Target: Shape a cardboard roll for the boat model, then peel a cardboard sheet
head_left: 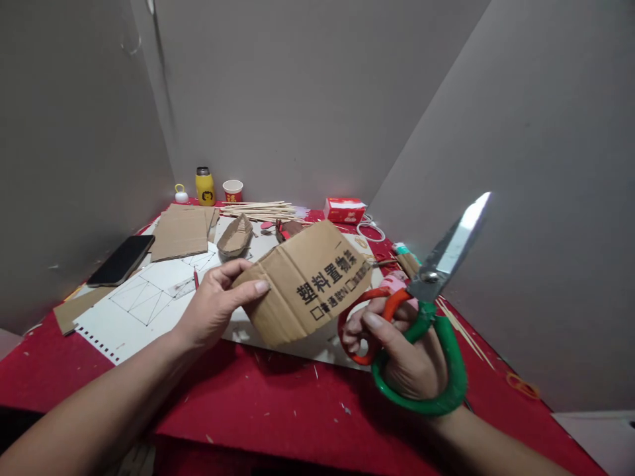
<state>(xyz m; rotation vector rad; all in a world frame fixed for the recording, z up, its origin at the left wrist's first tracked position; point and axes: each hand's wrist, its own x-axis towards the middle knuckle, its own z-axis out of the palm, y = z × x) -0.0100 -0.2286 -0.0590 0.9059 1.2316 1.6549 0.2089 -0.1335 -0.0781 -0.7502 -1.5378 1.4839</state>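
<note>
Pinched between thumb and fingers of my left hand (218,301) is a piece of brown cardboard (282,291) printed with black characters. It is held tilted above the table, with a crease across its left part. My right hand (407,350) grips a pair of scissors (430,276) by its handles, one orange and one green. The blades point up and to the right, away from the cardboard, and look closed or nearly so. Beneath the cardboard lie white sheets, one with a line drawing (143,301). A small cardboard boat (235,237) rests behind my left hand.
A black phone (122,260) and stacked cardboard pieces (181,235) lie on the left. Wooden sticks (262,211), a yellow bottle (205,187), a paper cup (233,190) and a red tissue pack (344,210) stand along the back. Grey walls enclose the red table (278,410).
</note>
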